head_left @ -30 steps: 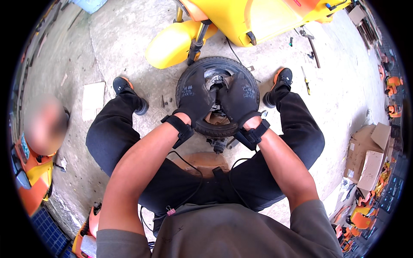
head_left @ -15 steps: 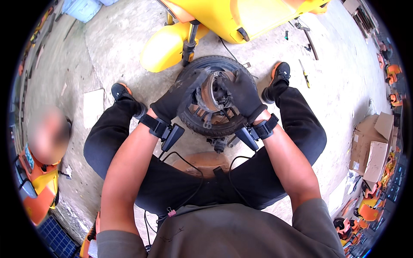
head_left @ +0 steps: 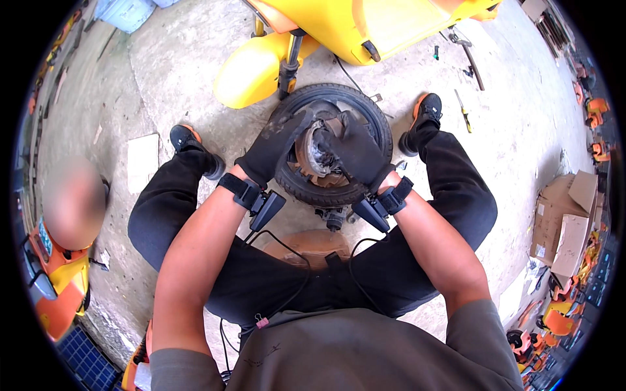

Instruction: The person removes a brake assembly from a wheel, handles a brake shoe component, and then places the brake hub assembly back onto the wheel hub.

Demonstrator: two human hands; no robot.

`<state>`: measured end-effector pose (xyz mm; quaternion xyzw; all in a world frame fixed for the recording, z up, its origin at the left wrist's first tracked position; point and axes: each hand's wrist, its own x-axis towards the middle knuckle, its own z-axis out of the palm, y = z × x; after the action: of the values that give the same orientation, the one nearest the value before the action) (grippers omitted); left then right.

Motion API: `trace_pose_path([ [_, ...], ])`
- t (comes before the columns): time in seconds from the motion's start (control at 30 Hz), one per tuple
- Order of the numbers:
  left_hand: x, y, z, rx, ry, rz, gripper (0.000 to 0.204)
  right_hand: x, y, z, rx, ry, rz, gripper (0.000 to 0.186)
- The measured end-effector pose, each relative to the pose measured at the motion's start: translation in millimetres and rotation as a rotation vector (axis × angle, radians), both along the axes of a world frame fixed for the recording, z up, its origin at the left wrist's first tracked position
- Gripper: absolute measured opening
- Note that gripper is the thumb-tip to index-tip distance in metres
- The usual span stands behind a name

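Between my feet a small black-tyred wheel [head_left: 385,120] lies on its side. Over its middle is a round, dirty metal hub part [head_left: 306,155], its hollow grey inside turned toward the right. In a black glove, my left hand [head_left: 277,143] wraps round the part's left rim. My right hand [head_left: 357,148], also gloved in black, has its fingers bent onto the part's inner face from the right. Its fingertips are partly hidden, and I cannot make out whether a small thing is pinched in them. Whether the part rests on the wheel is hidden too.
A yellow scooter body [head_left: 404,29] with a front fork [head_left: 290,62] stands just beyond the wheel. A screwdriver [head_left: 463,112] and a hammer-like tool [head_left: 471,62] lie at right. Farther right is a cardboard box [head_left: 554,215]. A person [head_left: 75,202] is at the left edge.
The hub part has tipped, so more of its inside shows. My right hand has shifted with its fingers over the inner face; my left hand has moved slightly right.
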<state>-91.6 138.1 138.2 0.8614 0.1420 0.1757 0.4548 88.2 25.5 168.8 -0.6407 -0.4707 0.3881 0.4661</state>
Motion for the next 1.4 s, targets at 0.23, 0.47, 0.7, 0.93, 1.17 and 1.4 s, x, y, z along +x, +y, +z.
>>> trace_pose_path([
  [0.23, 0, -10, -17, -0.788, 0.324, 0.258, 0.034, -9, -14, -15, -0.137, -0.041, 0.18, 0.034],
  [0.47, 4, -18, -37, 0.443, 0.366, -0.043, 0.029, 2, -22, -26, -0.301, -0.171, 0.171, 0.047],
  [0.7, 3, -19, -26, 0.191, 0.44, -0.136, 0.033, -13, -28, -15, -0.296, -0.078, 0.151, 0.065],
  [0.93, 5, -12, -9, -0.69, 0.39, 0.119, 0.037, 15, -16, -11, -0.222, 0.286, 0.378, 0.045],
  [1.17, 22, -20, 0, -0.933, 0.228, 0.32, 0.023, 5, -17, -25, -0.18, 0.253, 0.105, 0.046],
  [1.4, 17, -21, -1, -0.924, 0.192, 0.296, 0.02, -23, -23, 3, -0.157, -0.279, 0.097, 0.065],
])
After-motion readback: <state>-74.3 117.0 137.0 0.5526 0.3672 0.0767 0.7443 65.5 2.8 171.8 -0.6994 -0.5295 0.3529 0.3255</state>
